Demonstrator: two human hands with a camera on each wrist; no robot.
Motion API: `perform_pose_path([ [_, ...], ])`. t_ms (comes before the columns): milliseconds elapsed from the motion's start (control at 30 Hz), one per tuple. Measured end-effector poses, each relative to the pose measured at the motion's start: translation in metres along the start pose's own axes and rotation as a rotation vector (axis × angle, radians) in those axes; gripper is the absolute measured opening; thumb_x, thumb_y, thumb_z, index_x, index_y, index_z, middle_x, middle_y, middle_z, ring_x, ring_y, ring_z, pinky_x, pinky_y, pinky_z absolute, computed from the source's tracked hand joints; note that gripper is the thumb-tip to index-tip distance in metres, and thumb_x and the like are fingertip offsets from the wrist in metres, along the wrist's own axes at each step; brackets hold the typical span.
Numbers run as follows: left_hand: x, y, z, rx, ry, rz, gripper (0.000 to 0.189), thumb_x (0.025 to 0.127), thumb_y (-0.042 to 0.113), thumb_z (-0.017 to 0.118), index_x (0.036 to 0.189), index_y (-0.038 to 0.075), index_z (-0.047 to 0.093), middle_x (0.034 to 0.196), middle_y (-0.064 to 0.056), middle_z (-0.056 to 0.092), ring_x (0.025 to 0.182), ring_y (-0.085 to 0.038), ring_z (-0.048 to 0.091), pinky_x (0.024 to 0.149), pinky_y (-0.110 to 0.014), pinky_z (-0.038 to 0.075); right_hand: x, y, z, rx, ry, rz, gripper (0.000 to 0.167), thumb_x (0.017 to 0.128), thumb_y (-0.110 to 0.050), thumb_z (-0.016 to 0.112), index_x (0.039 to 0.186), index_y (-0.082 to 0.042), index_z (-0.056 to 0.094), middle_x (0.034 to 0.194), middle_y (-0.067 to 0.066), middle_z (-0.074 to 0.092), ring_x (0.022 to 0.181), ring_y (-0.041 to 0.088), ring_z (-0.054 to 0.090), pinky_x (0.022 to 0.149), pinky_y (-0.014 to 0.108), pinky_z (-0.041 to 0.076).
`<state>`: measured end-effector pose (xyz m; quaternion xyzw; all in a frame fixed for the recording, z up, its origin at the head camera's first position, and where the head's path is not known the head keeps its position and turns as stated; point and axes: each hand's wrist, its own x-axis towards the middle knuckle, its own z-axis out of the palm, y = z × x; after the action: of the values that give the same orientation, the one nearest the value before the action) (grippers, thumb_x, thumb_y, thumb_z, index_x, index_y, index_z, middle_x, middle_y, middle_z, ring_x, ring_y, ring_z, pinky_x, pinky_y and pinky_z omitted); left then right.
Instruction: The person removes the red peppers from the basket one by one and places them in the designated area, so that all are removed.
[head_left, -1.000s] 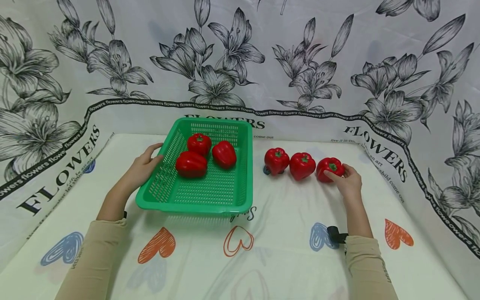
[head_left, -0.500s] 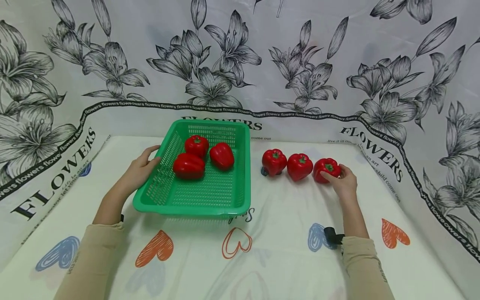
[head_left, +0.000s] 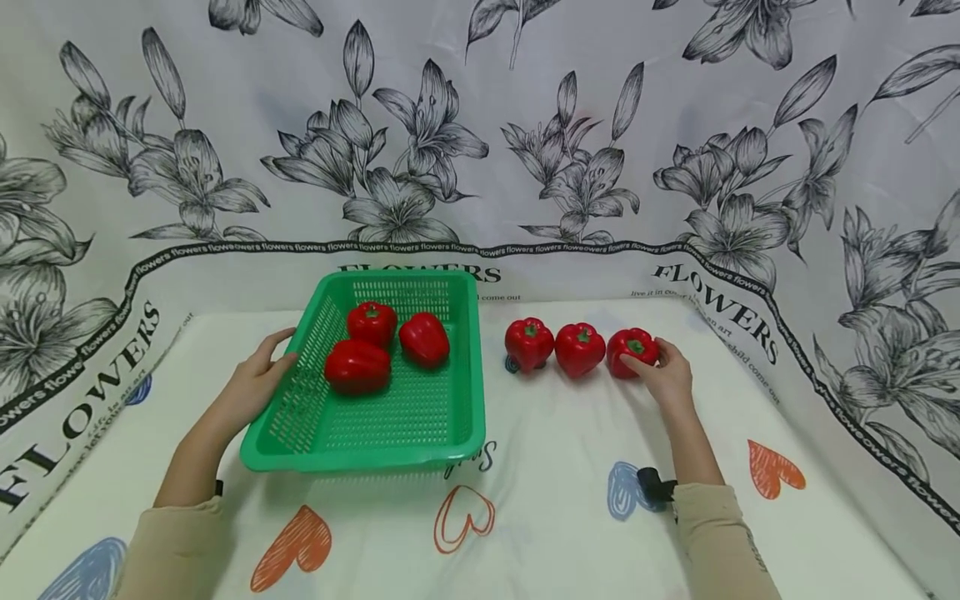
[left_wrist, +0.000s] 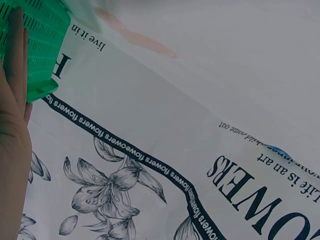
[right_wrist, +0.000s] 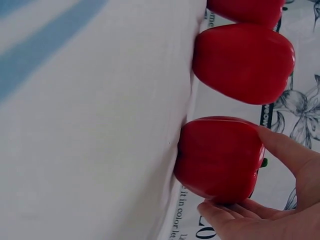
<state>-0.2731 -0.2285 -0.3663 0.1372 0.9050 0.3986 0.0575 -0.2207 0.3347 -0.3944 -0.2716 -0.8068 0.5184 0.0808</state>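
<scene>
A green slotted plastic basket [head_left: 375, 457] stands on the table, left of centre, with 3 red bell peppers [head_left: 358, 367] inside. My left hand [head_left: 251, 385] rests against the basket's left side; in the left wrist view its straight fingers lie along the outer wall. To the right of the basket, 3 more bell peppers stand in a row, stems up. My right hand [head_left: 667, 375] holds the rightmost bell pepper [right_wrist: 220, 160], thumb on one side and fingers on the other. Its neighbour, the middle bell pepper [head_left: 580, 350], stands close by, and the left bell pepper [head_left: 529, 343] is nearest the basket.
A white cloth with printed hearts [head_left: 465, 521] covers the table. Behind it rises a backdrop of flower drawings [head_left: 405, 150], edged with a black lettered band. A black wrist strap piece [head_left: 656, 485] sticks out at the right sleeve.
The head view has tilted, so the whole scene sits lower and farther left. Both hands keep their places, at the basket's side and on the rightmost bell pepper.
</scene>
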Motion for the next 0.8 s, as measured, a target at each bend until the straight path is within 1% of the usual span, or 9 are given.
perform_pose_path([
  [133,-0.018,-0.009,0.010,-0.011,-0.011,-0.031,0.062,0.108,0.038,0.028,0.157,0.007,0.007,0.127,-0.039,0.055,0.088,-0.023,0.069,0.069,-0.034,0.053,-0.012,0.013,0.001,-0.041,-0.039,0.017,0.086,0.092,-0.028,0.067,0.156,-0.004,0.015,0.161,0.020,0.020,0.149,0.039,0.019,0.117,0.048,0.029],
  [233,-0.022,-0.012,0.011,-0.001,0.003,-0.034,0.061,0.108,0.038,0.028,0.157,0.008,0.009,0.127,-0.039,0.055,0.091,-0.027,0.069,0.070,-0.034,0.052,-0.015,0.016,0.003,-0.039,-0.052,0.003,0.087,0.092,-0.030,0.067,0.156,-0.004,0.014,0.161,0.021,0.020,0.149,0.040,0.020,0.117,0.049,0.029],
  [333,-0.019,-0.010,0.008,0.009,0.009,-0.020,0.061,0.108,0.038,0.028,0.158,0.009,0.009,0.127,-0.039,0.054,0.094,-0.031,0.068,0.072,-0.035,0.052,-0.013,0.013,0.003,-0.030,-0.033,-0.002,0.087,0.093,-0.033,0.067,0.157,-0.005,0.015,0.161,0.019,0.020,0.149,0.039,0.020,0.116,0.049,0.030],
  [467,-0.008,-0.004,0.003,0.011,0.019,0.002,0.061,0.107,0.040,0.028,0.158,0.010,0.010,0.128,-0.038,0.055,0.093,-0.030,0.068,0.072,-0.035,0.052,-0.009,0.005,0.001,-0.007,-0.002,-0.011,0.086,0.093,-0.035,0.065,0.157,-0.007,0.015,0.162,0.016,0.019,0.151,0.036,0.018,0.117,0.049,0.029],
  [533,-0.005,-0.003,0.002,0.010,0.022,0.006,0.061,0.107,0.040,0.027,0.158,0.011,0.010,0.127,-0.038,0.055,0.092,-0.030,0.068,0.072,-0.035,0.052,-0.008,0.001,0.000,0.000,0.004,-0.016,0.086,0.093,-0.036,0.065,0.157,-0.008,0.014,0.163,0.015,0.019,0.151,0.034,0.017,0.117,0.049,0.028],
  [633,-0.003,-0.002,0.001,0.019,0.022,0.007,0.061,0.107,0.040,0.027,0.158,0.011,0.009,0.130,-0.038,0.053,0.098,-0.036,0.067,0.076,-0.040,0.053,-0.008,-0.007,-0.002,0.021,0.005,-0.030,0.086,0.093,-0.037,0.064,0.157,-0.009,0.014,0.164,0.012,0.019,0.152,0.031,0.016,0.119,0.046,0.026],
  [767,-0.003,-0.001,0.001,0.021,0.021,-0.001,0.061,0.107,0.041,0.027,0.158,0.011,0.009,0.129,-0.038,0.054,0.097,-0.034,0.067,0.076,-0.040,0.052,-0.013,-0.017,-0.003,0.057,0.008,-0.055,0.085,0.093,-0.037,0.064,0.158,-0.012,0.015,0.164,0.008,0.019,0.153,0.027,0.016,0.119,0.044,0.026],
  [800,-0.003,-0.001,0.001,0.019,0.020,-0.005,0.061,0.107,0.041,0.027,0.158,0.011,0.009,0.127,-0.038,0.055,0.093,-0.031,0.068,0.075,-0.038,0.052,-0.015,-0.019,-0.003,0.069,0.010,-0.062,0.084,0.093,-0.036,0.065,0.158,-0.013,0.016,0.164,0.007,0.019,0.153,0.026,0.016,0.119,0.044,0.027],
])
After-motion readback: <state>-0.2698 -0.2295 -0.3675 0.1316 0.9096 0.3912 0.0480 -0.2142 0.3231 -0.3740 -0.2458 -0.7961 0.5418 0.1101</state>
